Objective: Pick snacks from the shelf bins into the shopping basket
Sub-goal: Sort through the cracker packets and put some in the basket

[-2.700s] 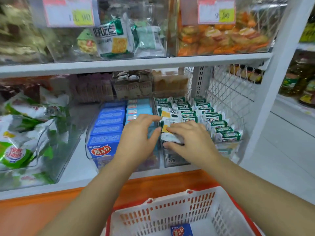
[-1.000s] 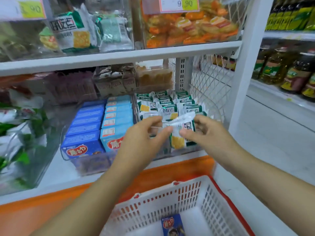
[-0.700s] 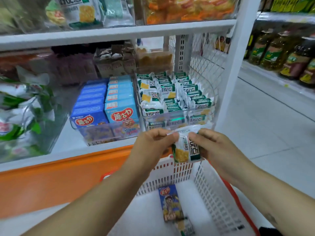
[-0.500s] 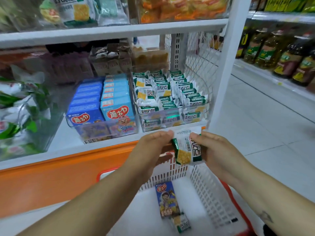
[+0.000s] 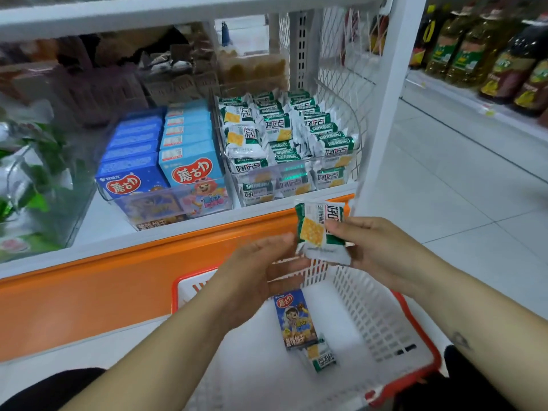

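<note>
Head view: the right hand (image 5: pixel 382 250) has its fingers closed on the right edge of a green-and-white foil cracker packet (image 5: pixel 320 229) and holds it upright. Just left of that grip, the left hand (image 5: pixel 258 274) is loosely spread and grasps nothing. Its fingertips (image 5: pixel 286 237) are right beside the packet's left edge, but I cannot tell whether they touch it.

Directly below the grip sits the white slatted plastic shopping basket with a red rim (image 5: pixel 385 315). On its floor, below and slightly left of the held packet, lie 1 dark blue cardboard snack box (image 5: pixel 296 318) and 1 small green-and-white packet (image 5: pixel 323 355), touching each other.

Above the grip, on the white shelf (image 5: pixel 148 232), stands a clear plastic bin of matching packets (image 5: pixel 299 180). Up and to the left is a clear bin of blue boxes (image 5: pixel 166 200). Far up-right of the grip, cooking-oil bottles (image 5: pixel 474 60) line another shelf.
</note>
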The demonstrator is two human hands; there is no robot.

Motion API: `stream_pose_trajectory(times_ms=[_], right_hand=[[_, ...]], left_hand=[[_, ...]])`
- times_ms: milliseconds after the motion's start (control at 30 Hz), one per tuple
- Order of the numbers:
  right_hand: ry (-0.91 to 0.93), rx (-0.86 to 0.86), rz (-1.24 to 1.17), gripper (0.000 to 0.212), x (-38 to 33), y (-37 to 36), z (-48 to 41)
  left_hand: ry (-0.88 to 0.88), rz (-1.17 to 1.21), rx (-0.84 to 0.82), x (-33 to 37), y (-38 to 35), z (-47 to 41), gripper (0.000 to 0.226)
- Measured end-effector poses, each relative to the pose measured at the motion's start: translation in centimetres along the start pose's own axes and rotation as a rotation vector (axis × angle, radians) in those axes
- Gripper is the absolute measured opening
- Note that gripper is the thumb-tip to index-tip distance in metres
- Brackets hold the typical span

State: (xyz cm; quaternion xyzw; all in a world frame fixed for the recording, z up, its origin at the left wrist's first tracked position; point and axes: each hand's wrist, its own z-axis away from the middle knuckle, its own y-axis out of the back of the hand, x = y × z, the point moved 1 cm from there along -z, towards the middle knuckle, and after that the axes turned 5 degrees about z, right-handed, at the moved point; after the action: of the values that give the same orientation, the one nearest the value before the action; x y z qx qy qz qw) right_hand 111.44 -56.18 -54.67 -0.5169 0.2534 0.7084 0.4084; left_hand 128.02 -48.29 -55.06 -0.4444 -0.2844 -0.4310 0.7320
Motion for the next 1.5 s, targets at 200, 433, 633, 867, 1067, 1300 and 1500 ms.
stream_pose_trajectory(times_ms=[200, 433, 633, 867, 1067, 1300, 1500], right_hand=[[-0.040, -0.016, -0.051, 0.044, 0.1, -0.7, -0.5], [-0.075, -0.017, -0.087, 0.035, 0.2, -2.2, -1.1], [-0.097, 0.005, -0.097, 0.036, 0.1, -2.3, -1.1], [-0.202, 0.017, -0.285, 0.034, 0.5, -2.5, -0.9], [-0.339, -0.029, -0.542, 0.025, 0.8, -3.7, 0.0], [-0.112, 0.050, 0.232, 0.083, 0.3, -3.4, 0.1], [0.428, 0.165, 0.683, 0.027, 0.0, -3.7, 0.5]], left_hand=[[-0.023, 0.043, -0.001, -0.9, 1.6, -0.2, 0.029], [-0.275, -0.201, 0.129, -0.4, 2.7, -0.2, 0.019], [-0.307, -0.243, 0.150, 0.2, 2.8, -0.5, 0.006], [-0.159, -0.087, 0.061, 0.2, 2.0, -0.3, 0.024], [-0.703, -0.717, -0.044, 0.9, 2.1, 0.2, 0.039], [-0.640, -0.640, 0.068, 1.0, 2.4, 0.1, 0.015], [-0.565, -0.571, 0.104, 0.3, 2.2, -0.2, 0.007]])
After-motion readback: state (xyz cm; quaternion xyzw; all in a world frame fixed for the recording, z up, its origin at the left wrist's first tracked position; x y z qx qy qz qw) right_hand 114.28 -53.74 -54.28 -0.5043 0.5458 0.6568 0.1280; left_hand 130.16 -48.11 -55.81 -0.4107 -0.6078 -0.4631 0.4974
